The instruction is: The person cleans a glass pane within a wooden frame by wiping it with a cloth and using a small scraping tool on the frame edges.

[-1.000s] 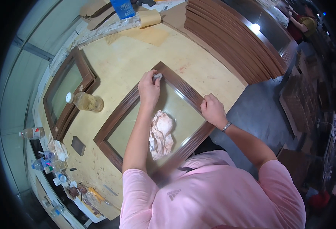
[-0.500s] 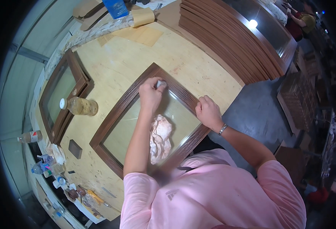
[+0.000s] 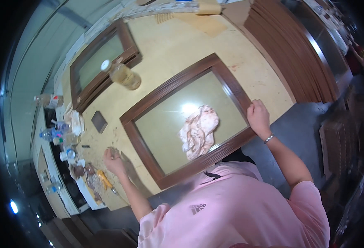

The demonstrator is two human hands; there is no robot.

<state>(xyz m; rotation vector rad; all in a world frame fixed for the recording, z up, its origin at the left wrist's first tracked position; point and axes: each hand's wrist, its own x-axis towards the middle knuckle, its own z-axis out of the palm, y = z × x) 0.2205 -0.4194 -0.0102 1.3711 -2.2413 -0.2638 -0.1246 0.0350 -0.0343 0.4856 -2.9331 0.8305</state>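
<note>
A brown wooden frame with a glass pane (image 3: 146,96) lies flat on the pale worktable. My right hand (image 3: 259,119) is closed round the frame's right side, fingers on top of the wood. A crumpled pinkish-white rag (image 3: 200,131) with brown stains rests on the glass. Left of the frame, my left hand (image 3: 115,163) is low over the table with its fingers curled together. Whatever it may hold is too small to make out. A dark rectangular block (image 3: 99,122) lies beyond that hand, apart from it.
A second glazed frame (image 3: 126,39) lies at the far left, with a white-capped bottle of yellowish liquid (image 3: 125,76) beside it. A yellow-handled tool (image 3: 104,178) and several small bottles line the left edge. Brown panels (image 3: 289,49) are stacked at the far right.
My left hand has left the frame's far corner, where it pinched a small whitish piece, and moved left and nearer. My right hand stays on the frame. The head view has shifted.
</note>
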